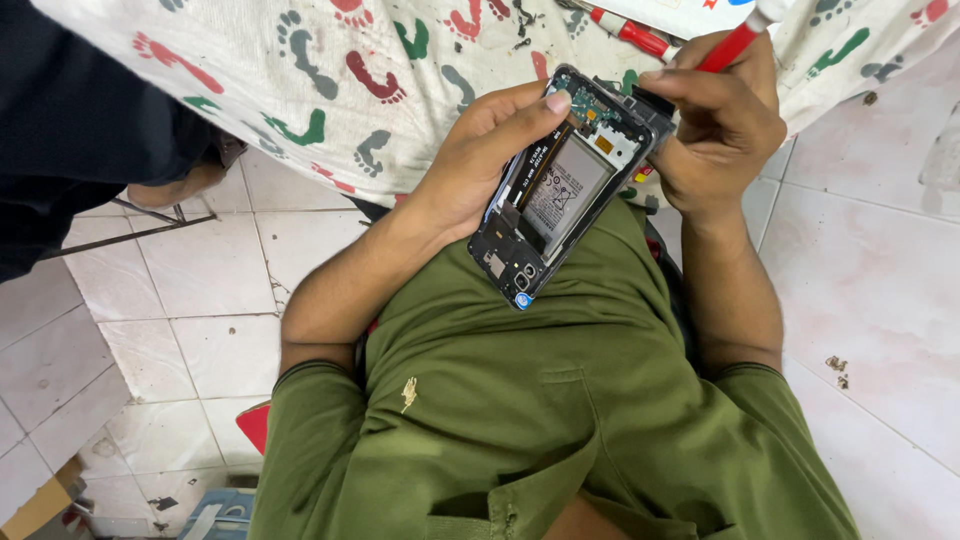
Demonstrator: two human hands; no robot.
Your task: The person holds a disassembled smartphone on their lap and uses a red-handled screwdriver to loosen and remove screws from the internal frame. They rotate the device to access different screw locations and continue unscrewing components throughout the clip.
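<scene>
An opened phone (562, 190) with its back cover off shows a grey battery and small circuit boards. My left hand (480, 150) grips it from the left side, thumb on its top corner. My right hand (722, 120) holds a red-handled tool (730, 45) upright and presses its fingertips on a small dark part at the phone's top right corner. The tool's tip is hidden behind my fingers. The phone is held above my lap, just in front of the table edge.
A cloth printed with coloured footprints (330, 80) covers the table ahead, with a red-and-white screwdriver (632, 32) lying on it. White floor tiles (190, 290) lie on both sides. A dark-clothed person (70, 120) stands at the left.
</scene>
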